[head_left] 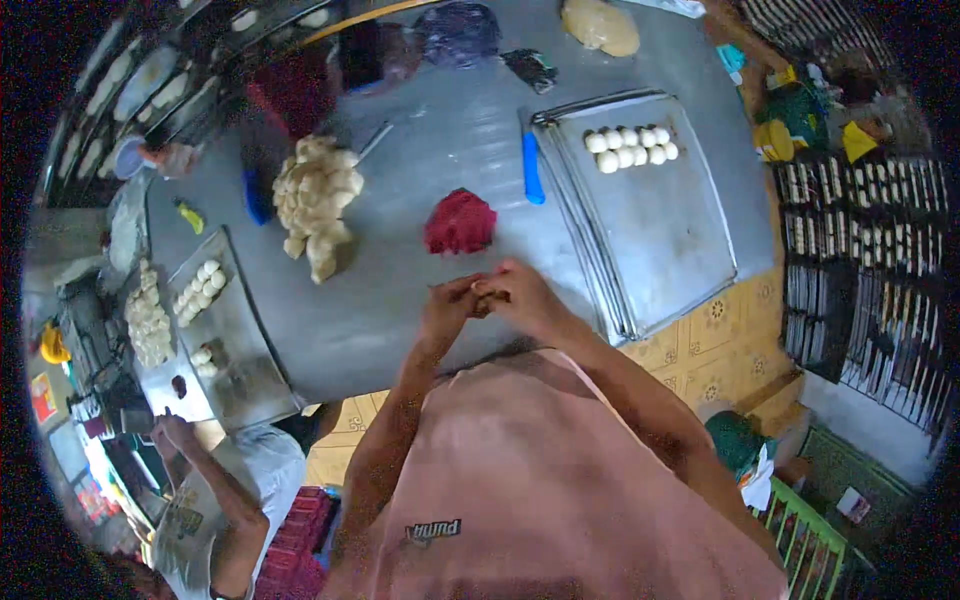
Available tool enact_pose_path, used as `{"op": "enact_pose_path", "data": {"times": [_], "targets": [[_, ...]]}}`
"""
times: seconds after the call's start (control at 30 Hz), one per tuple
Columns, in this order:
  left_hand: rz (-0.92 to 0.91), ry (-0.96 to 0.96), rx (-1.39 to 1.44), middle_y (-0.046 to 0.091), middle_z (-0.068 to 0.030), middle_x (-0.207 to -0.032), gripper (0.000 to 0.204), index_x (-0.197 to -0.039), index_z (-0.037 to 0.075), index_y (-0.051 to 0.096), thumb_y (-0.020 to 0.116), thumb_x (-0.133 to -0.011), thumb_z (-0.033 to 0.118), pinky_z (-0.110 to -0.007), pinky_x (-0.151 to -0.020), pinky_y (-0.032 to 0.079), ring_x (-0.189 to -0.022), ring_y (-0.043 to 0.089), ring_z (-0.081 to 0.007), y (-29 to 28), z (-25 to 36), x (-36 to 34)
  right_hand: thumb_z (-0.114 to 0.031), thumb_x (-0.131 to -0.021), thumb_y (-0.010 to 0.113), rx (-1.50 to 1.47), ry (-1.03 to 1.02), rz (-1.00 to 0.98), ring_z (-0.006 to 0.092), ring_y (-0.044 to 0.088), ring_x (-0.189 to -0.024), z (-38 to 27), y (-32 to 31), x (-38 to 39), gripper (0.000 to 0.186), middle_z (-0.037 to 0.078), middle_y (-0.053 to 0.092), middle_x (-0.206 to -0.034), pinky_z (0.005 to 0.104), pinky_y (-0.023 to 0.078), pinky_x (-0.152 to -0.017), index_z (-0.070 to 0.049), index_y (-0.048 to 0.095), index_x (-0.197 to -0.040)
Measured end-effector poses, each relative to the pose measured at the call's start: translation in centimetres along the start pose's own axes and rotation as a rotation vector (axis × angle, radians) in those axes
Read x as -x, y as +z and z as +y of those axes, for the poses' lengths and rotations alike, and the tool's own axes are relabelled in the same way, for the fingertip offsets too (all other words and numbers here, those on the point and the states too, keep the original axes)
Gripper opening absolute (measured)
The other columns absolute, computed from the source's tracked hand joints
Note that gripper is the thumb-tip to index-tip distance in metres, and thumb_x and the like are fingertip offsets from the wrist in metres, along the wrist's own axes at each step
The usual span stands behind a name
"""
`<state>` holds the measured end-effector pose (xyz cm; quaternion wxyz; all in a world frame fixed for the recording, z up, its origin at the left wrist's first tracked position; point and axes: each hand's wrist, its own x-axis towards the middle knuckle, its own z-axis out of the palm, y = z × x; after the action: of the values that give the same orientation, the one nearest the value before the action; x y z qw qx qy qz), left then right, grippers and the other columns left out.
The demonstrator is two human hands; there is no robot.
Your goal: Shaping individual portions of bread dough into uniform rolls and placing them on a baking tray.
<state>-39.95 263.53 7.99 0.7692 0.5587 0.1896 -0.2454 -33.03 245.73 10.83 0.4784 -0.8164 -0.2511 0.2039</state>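
My left hand (452, 308) and my right hand (522, 300) meet over the grey table (390, 310) near its front edge, fingers bent and pressed together around something small that I cannot make out. Just beyond them sits a deep red, crumbly-looking mound (460, 222). To the left lies a heap of pale dough pieces (312, 195); a blue-handled tool (532, 165) lies to the right, beside stacked metal trays (680, 225). The top tray holds several white dough balls (630, 150) in two rows.
A co-worker (225, 510) works at the lower left by a tray (235, 340) with dough balls and another pale pile (150, 320). A yellowish dough lump (600, 25) and dark plastic bundles (455, 35) lie at the back. Loaded racks (860, 210) stand on the right.
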Motion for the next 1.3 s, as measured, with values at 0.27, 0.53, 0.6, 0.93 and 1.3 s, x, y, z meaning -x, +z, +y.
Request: {"op": "enact_pose_path", "data": {"times": [0.27,0.53,0.6,0.93,1.3], "targets": [[0.038,-0.002,-0.138,0.072,-0.0131,-0.091,0.026,-0.115,-0.002,0.067,0.061,-0.095,0.015,-0.035,-0.074,0.054,-0.082,0.069,-0.0236,1.4,-1.0,-0.8,-0.018,-0.085,0.066,-0.053,-0.171,-0.094,0.0366,0.064,-0.084,2.5,-1.2,0.0,0.016,0.018,0.068,-0.091,0.046,0.05,-0.07,-0.002,0.069,-0.086],[0.132,0.381,-0.904,0.068,-0.0199,-0.096,0.021,-0.094,0.003,0.073,0.069,-0.092,0.023,-0.045,-0.075,0.051,-0.087,0.065,-0.0395,1.5,-0.8,-0.8,-0.019,-0.087,0.072,0.138,0.045,0.031,0.0219,0.062,-0.065,1.2,-1.1,1.5,0.02,0.016,0.066,-0.076,0.0378,0.049,-0.062,0.001,0.072,-0.083],[0.175,0.494,-0.823,0.069,-0.0196,-0.103,0.02,-0.098,0.004,0.071,0.069,-0.092,0.023,-0.046,-0.079,0.051,-0.089,0.065,-0.0386,2.0,-1.3,-0.7,-0.02,-0.087,0.072,-0.146,0.254,0.106,0.021,0.065,-0.071,1.2,-0.5,1.9,0.018,0.016,0.068,-0.079,0.0373,0.05,-0.066,-0.003,0.073,-0.087],[0.282,0.835,-1.052,0.07,-0.0188,-0.112,0.047,-0.134,0.003,0.057,0.07,-0.09,0.009,-0.042,-0.072,0.057,-0.089,0.07,-0.0321,1.2,-2.8,-0.3,-0.006,-0.088,0.07,-0.194,0.411,0.228,0.0153,0.065,-0.076,2.5,3.5,2.3,0.02,0.01,0.072,-0.085,0.0295,0.053,-0.072,0.005,0.071,-0.105],[0.139,0.03,-0.036,0.073,-0.0159,-0.109,0.043,-0.135,0.0,0.056,0.066,-0.094,0.009,-0.035,-0.082,0.055,-0.091,0.069,-0.0209,5.5,2.0,-3.3,0.007,-0.09,0.06,-0.6,0.418,0.267,0.0168,0.064,-0.099,2.8,-0.9,4.3,0.047,0.012,0.064,-0.117,0.0323,0.054,-0.082,-0.002,0.052,-0.135]]}}
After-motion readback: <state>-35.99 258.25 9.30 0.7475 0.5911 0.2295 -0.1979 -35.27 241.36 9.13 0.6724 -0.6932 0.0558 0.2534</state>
